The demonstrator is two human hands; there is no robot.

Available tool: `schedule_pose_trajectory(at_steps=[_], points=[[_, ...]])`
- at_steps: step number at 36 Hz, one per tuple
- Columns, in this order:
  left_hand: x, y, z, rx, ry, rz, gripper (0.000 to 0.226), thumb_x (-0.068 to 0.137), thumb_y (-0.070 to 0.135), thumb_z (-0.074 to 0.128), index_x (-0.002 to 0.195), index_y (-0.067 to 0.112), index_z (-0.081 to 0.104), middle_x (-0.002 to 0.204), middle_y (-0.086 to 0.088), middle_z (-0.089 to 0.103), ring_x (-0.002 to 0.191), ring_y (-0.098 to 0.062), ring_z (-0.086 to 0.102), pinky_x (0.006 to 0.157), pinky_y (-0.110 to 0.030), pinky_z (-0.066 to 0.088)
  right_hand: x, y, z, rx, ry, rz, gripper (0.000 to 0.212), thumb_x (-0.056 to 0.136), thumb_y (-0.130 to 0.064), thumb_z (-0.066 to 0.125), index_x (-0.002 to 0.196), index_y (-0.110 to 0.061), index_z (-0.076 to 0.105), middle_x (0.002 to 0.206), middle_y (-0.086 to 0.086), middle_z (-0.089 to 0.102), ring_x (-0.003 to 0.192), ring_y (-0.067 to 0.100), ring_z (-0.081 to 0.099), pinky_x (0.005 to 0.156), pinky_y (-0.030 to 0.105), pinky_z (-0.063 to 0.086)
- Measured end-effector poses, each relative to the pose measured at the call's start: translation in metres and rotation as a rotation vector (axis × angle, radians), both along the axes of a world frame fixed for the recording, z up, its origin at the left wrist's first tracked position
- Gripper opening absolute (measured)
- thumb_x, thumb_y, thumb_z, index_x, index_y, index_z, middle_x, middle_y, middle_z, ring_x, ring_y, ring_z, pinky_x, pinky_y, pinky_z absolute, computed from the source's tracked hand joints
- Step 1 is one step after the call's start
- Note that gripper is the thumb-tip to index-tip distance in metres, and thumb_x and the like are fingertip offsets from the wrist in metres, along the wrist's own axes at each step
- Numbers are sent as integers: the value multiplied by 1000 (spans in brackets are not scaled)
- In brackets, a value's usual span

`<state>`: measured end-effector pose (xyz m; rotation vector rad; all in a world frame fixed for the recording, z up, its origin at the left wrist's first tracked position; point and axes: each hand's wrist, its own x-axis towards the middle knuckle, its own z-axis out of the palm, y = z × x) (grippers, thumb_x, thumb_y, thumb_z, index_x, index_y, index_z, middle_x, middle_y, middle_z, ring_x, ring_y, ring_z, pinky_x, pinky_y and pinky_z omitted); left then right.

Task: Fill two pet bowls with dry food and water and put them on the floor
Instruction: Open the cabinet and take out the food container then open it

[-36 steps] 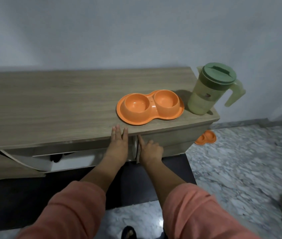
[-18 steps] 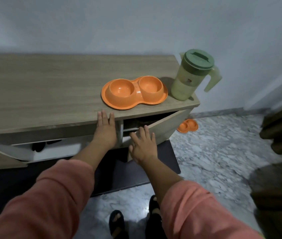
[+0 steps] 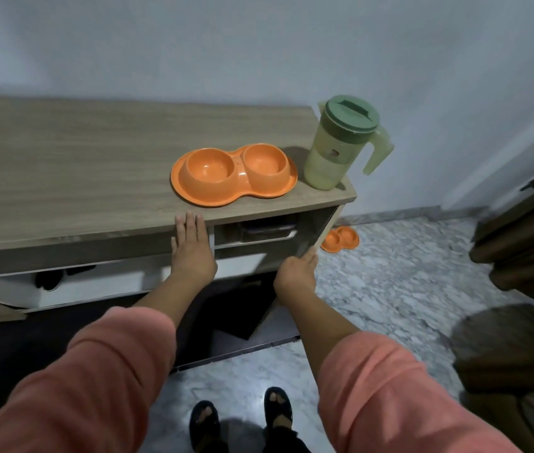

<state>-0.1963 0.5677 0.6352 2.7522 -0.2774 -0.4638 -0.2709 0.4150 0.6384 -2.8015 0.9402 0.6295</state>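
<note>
- My left hand (image 3: 192, 248) lies flat, fingers together and straight, palm against the front of the table (image 3: 79, 178) just under its top edge; it holds nothing.
- At 12 o'clock from that hand, just beyond the edge, sits the orange double bowl (image 3: 233, 173), both cups empty, its long axis running 9 to 3 along the table front.
- My right hand (image 3: 295, 273) has its fingers curled on the edge of the open cupboard door (image 3: 319, 228), which swings out toward 4 o'clock; I cannot tell how tightly it grips.
- Inside the opened compartment, at 11 o'clock from my right hand, I make out a dark container (image 3: 265, 231) on a shelf; what is in it I cannot tell. I judge this is where the dry food is, so the reach goes up and inward, and my right hand is the nearer one.
- At 3 o'clock from the bowl, nearly touching it, stands the green-lidded pitcher (image 3: 341, 143), handle pointing to 3.
- A second orange double bowl (image 3: 340, 239) lies on the floor (image 3: 406, 273) past the door.
</note>
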Motion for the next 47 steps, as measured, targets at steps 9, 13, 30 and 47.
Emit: schedule_pose_trajectory(at_steps=[9, 13, 30, 47], points=[[-3, -15, -2, 4, 11, 102, 82, 93, 3, 42, 152, 6, -15, 159, -7, -25, 147, -27, -23, 121, -43, -1, -20, -53, 0, 45, -19, -88, 47, 97, -1, 34, 144, 1, 34, 157, 26, -6, 147, 38, 1, 115, 39, 29], [-8, -26, 2, 0, 9, 169, 86, 92, 4, 48, 152, 7, -13, 160, -6, -23, 147, -26, -22, 121, -43, -1, -28, -71, -3, 32, -36, -83, 50, 99, -3, 32, 146, 8, 24, 158, 25, -5, 147, 38, 1, 117, 38, 26], [-29, -73, -16, -75, -52, 346, 73, 94, 5, 39, 154, 10, -2, 162, -3, -13, 150, -24, -11, 122, -44, 7, -73, -141, -19, -103, -58, 88, 64, 98, -13, 27, 150, 5, -6, 158, 19, -17, 148, 34, -9, 120, 42, 8], [-66, -92, -76, -345, 39, 359, 62, 102, 26, 38, 154, 6, 9, 162, -9, 5, 151, -24, 4, 120, -32, 10, -72, -139, -74, 14, -329, 343, 76, 96, -34, 39, 152, -3, -2, 160, 11, -14, 148, 24, -14, 119, 35, -6]])
